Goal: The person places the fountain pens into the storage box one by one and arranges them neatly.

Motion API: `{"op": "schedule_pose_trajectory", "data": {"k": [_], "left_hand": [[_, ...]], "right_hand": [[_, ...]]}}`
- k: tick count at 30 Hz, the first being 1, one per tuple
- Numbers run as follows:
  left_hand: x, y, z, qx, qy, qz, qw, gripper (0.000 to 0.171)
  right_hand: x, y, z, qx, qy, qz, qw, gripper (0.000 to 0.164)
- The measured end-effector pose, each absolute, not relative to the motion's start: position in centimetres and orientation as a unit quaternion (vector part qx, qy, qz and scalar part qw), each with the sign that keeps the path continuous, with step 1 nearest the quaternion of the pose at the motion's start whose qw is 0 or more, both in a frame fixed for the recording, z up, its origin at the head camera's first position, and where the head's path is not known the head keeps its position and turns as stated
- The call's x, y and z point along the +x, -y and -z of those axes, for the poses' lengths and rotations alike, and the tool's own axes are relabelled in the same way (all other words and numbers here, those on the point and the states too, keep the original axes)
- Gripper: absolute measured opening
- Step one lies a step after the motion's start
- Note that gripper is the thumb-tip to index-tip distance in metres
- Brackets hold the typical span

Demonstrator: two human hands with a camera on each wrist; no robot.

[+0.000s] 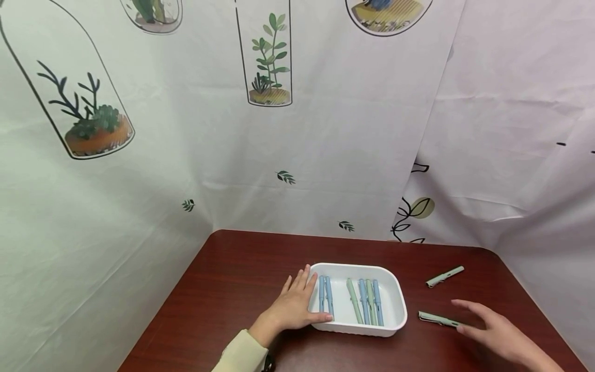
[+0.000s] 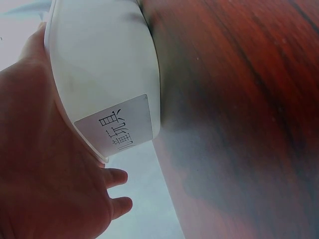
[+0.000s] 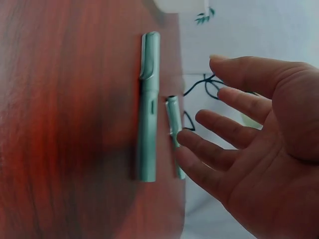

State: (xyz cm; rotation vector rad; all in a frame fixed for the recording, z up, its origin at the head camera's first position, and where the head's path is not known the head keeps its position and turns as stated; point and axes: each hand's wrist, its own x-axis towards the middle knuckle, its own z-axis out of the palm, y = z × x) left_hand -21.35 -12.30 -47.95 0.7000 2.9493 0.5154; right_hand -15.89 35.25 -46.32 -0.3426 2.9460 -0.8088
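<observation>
My left hand (image 1: 293, 305) rests on the left end of a white plastic tray (image 1: 355, 329), fingers spread along the rim and thumb over the front edge. Inside lie several capped pens: two blue pens (image 1: 321, 292) near that hand, and blue and green pens (image 1: 354, 300) grouped to the right. Fingers apart, my right hand (image 1: 499, 330) hovers by a light green pen (image 1: 437, 319) on the table. In the right wrist view nothing is in this hand, and the near pen (image 3: 149, 109) lies clear of the fingers. Another green pen (image 1: 444, 277) lies farther back.
The dark red wooden table (image 1: 260, 253) has rounded back corners. White curtains (image 1: 344, 155) printed with plants hang behind and beside it. A label (image 2: 117, 124) with printed characters is stuck on the tray's side.
</observation>
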Motion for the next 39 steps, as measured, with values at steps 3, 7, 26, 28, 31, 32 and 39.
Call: {"op": "schedule_pose_trajectory", "data": {"k": [3,7,26,28,31,32,39], "left_hand": [[-21.3,12.3,47.9,0.227,-0.959,-0.168,0.033,0.112],[-21.3,12.3,47.8,0.228,-0.958,-0.170,0.032,0.112],[-21.5,12.2,48.0,0.224,-0.959,-0.168,0.035,0.113],[-21.5,12.2,48.0,0.224,-0.959,-0.167,0.035,0.113],[-21.5,12.2,48.0,0.224,-0.960,-0.166,0.035,0.113],[-21.5,12.2,47.9,0.223,-0.960,-0.166,0.036,0.113],[-21.6,12.1,48.0,0.223,-0.961,-0.163,0.035,0.113]], "right_hand": [[-16.2,-35.2,47.0,-0.121,-0.962,0.244,0.014,0.055],[-16.5,-34.9,47.9,-0.130,-0.970,0.207,-0.020,0.054],[-17.1,-35.2,49.7,-0.145,-0.977,0.159,-0.011,0.056],[-17.1,-35.2,49.8,-0.146,-0.976,0.161,-0.009,0.055],[-17.3,-35.2,49.9,-0.150,-0.975,0.161,-0.004,0.052],[-17.3,-35.2,49.9,-0.150,-0.975,0.162,-0.002,0.051],[-17.4,-35.0,49.8,-0.140,-0.977,0.158,0.003,0.042]]}}
